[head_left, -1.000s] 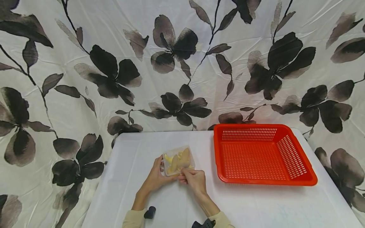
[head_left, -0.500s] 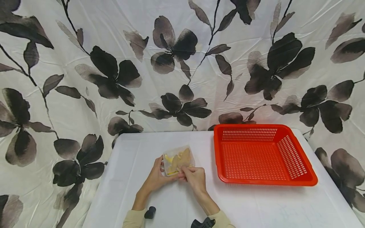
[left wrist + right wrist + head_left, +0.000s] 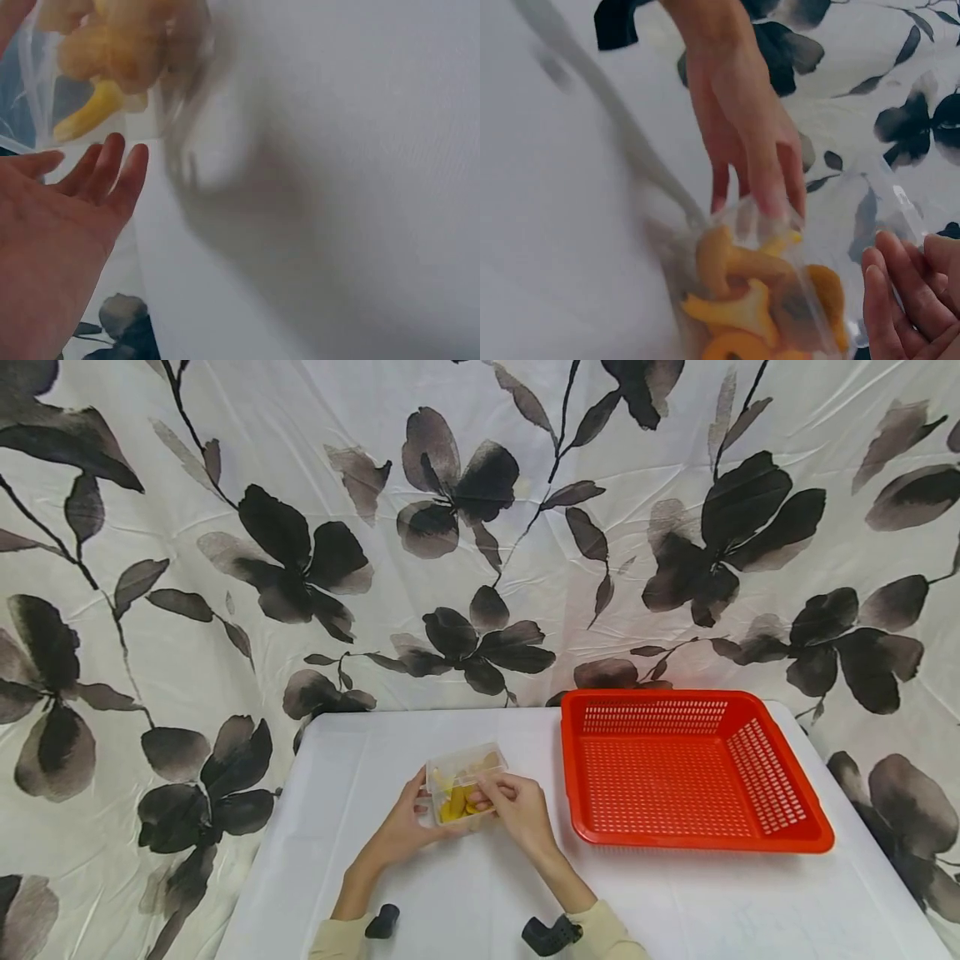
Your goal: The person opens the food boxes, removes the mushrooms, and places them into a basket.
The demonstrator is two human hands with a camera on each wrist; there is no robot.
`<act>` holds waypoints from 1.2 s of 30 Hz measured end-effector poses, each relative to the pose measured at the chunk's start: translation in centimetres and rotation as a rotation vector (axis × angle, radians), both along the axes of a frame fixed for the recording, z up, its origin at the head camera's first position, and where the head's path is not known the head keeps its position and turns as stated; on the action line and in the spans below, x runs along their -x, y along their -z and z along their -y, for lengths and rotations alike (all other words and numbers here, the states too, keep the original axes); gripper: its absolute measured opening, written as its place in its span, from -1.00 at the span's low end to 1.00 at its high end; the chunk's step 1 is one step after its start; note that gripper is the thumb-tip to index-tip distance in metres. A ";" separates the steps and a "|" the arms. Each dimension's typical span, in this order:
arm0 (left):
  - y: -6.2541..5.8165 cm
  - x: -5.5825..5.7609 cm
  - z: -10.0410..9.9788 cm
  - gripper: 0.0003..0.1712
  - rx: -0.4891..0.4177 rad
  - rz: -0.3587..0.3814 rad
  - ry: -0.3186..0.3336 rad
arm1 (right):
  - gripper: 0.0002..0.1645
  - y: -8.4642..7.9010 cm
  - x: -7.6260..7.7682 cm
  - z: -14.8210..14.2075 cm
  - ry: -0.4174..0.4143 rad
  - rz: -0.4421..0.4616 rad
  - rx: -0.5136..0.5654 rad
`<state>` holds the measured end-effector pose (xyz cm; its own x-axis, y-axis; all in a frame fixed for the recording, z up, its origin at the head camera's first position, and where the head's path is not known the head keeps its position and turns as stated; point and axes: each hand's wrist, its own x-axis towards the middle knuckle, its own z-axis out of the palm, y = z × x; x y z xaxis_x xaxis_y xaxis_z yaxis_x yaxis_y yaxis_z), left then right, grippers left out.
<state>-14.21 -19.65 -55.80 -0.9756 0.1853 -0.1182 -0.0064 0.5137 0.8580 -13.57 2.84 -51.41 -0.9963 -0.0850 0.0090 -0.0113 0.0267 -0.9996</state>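
Since the earlier frame, the right hand has shifted slightly up the frame, and the clear lid has lifted from its near edge. The right hand's fingertips pinch that lid. The left hand holds the clear box at lower centre between thumb and fingers. Yellow pieces lie inside; a red basket stands at right.

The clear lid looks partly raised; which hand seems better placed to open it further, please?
Right, probably: the right hand pinches the lid, while the left hand holds the container.
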 end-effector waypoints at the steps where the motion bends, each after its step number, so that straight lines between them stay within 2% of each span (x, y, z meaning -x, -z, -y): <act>1: -0.2 0.0 0.1 0.28 -0.004 -0.001 -0.005 | -0.65 -0.3 0.2 -0.2 0.008 -0.010 -0.009; 5: -0.7 0.1 0.1 -0.07 -0.034 -0.067 -0.039 | -0.70 -1.2 0.9 -1.0 0.041 -0.056 -0.043; 8: -1.0 0.3 -0.2 -0.28 -0.038 -0.126 -0.093 | -0.70 -1.6 1.5 -1.4 0.046 -0.073 -0.064; 14: -1.4 1.0 -1.2 -0.52 -0.058 -0.148 -0.222 | -0.68 -1.9 2.3 -1.7 0.070 -0.077 -0.160; 19: -1.6 1.3 -1.7 -0.62 -0.113 -0.130 -0.297 | -0.63 -2.1 3.1 -1.9 0.168 -0.101 -0.288; 22: -1.7 1.4 -1.9 -0.64 -0.135 -0.116 -0.320 | -0.55 -2.2 3.7 -1.9 0.192 -0.110 -0.301; 27: -1.8 1.5 -2.2 -0.63 -0.162 -0.077 -0.347 | -0.44 -2.6 4.6 -2.0 0.120 -0.117 -0.266; 31: -1.9 1.5 -2.2 -0.63 -0.174 -0.073 -0.349 | -0.51 -2.8 5.3 -1.8 0.065 -0.122 -0.260; 36: -1.9 1.5 -2.2 -0.63 -0.184 -0.061 -0.360 | -0.59 -3.0 6.4 -1.4 0.065 -0.130 -0.229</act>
<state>-15.75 -17.45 -53.93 -0.9862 -0.1563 -0.0545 -0.1036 0.3262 0.9396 -19.92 4.25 -48.36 -0.9915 -0.0352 0.1249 -0.1297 0.2572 -0.9576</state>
